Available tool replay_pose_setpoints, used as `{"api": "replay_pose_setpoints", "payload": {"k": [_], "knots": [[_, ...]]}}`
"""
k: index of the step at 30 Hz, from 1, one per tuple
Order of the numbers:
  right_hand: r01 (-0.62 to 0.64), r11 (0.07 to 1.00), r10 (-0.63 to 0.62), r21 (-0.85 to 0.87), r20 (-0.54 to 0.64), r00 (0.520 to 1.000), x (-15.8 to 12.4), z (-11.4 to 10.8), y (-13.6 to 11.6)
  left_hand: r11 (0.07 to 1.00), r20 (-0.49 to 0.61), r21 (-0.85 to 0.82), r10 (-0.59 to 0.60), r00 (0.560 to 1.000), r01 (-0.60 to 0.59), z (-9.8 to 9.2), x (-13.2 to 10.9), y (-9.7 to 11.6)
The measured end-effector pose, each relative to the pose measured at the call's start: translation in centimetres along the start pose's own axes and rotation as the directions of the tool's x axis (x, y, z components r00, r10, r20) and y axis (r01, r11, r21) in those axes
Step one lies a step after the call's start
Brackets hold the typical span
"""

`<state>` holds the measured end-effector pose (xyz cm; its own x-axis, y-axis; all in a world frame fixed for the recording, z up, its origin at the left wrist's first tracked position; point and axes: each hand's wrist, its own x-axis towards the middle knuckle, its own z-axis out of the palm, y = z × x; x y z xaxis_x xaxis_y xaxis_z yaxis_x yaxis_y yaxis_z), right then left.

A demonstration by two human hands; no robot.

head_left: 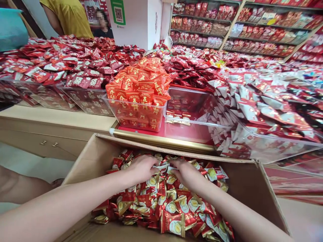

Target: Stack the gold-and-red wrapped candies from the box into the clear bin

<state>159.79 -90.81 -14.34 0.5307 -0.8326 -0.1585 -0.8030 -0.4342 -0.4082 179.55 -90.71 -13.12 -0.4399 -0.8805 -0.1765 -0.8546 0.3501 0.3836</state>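
Note:
An open cardboard box [252, 188] in front of me holds many wrapped candies [174, 223] in red and gold wrappers with a pale yellow picture. Both hands reach into its far half. My left hand [143, 168] curls its fingers around candies on top of the pile. Facing it, my right hand [188, 173] has fingers and thumb bent around candies too. Pale wrapper ends show between the two hands, and some fingertips are hidden among the candies. Just beyond the box, a clear bin [141, 117] is heaped with orange-red packets [145, 84].
A nearly bare clear bin [191, 101] has a few candies at its bottom. Heaped bins of red packets [88, 72] and white-and-red packets [259, 104] flank it. A gold counter edge [161, 141] runs behind the box. A person in yellow [72, 18] stands at the back.

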Motion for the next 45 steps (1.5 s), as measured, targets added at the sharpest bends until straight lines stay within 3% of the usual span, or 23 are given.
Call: {"api": "replay_pose_setpoints", "payload": {"k": [5,8,10,13,15,19,24,27,30,32,34,36,40,45], "knots": [[0.036,0.984,-0.024,0.174,-0.068,0.997,-0.8,-2.1,-0.6,0.977,0.018,-0.185,-0.103,0.995,0.105,-2.1,-0.3,0.0],[0.010,0.928,0.040,0.373,-0.127,0.991,-1.5,-3.2,-1.5,0.939,0.118,-0.321,-0.086,0.989,0.120,-2.9,-0.6,0.4],[-0.036,0.826,0.098,0.563,-0.081,0.992,-1.8,-3.4,-2.1,0.903,0.226,-0.417,-0.012,0.974,0.108,-3.3,-0.9,0.9],[-0.119,0.636,0.142,0.763,0.035,0.989,-1.8,-3.3,-2.6,0.835,0.404,-0.540,0.146,0.903,0.107,-4.0,-1.4,1.5],[-0.155,0.561,0.170,0.813,0.070,0.983,-1.8,-3.3,-2.8,0.788,0.480,-0.603,0.231,0.847,0.127,-4.3,-1.7,1.6],[-0.202,0.472,0.240,0.858,0.095,0.966,-1.9,-3.4,-3.1,0.696,0.530,-0.692,0.312,0.788,0.190,-4.4,-1.7,1.1],[-0.219,0.430,0.241,0.876,0.123,0.963,-2.3,-3.6,-3.5,0.616,0.553,-0.749,0.380,0.741,0.243,-4.6,-1.7,0.6],[-0.184,0.464,0.193,0.867,0.103,0.976,-2.8,-3.9,-3.7,0.610,0.526,-0.760,0.374,0.764,0.224,-5.1,-1.8,0.6],[0.052,0.684,0.049,0.728,-0.117,0.992,-3.6,-4.7,-4.1,0.636,0.399,-0.765,0.339,0.852,0.105,-6.2,-1.9,0.8],[0.303,0.815,-0.134,0.493,-0.349,0.928,-4.1,-5.4,-4.3,0.664,0.290,-0.747,0.307,0.907,0.014,-6.8,-2.0,0.9],[0.458,0.843,-0.286,0.282,-0.486,0.826,-4.3,-5.9,-4.4,0.660,0.203,-0.750,0.270,0.941,-0.027,-7.3,-2.1,0.9],[0.491,0.849,-0.342,0.193,-0.508,0.791,-4.4,-5.9,-4.4,0.594,0.158,-0.804,0.246,0.956,-0.021,-7.5,-2.3,0.8],[0.471,0.869,-0.351,0.150,-0.485,0.801,-4.2,-5.4,-4.2,0.442,0.107,-0.897,0.267,0.958,-0.023,-7.5,-2.4,0.5],[0.461,0.883,-0.351,0.087,-0.528,0.774,-4.1,-4.5,-4.2,0.434,0.090,-0.900,0.264,0.960,-0.035,-7.3,-2.4,0.2]]}}
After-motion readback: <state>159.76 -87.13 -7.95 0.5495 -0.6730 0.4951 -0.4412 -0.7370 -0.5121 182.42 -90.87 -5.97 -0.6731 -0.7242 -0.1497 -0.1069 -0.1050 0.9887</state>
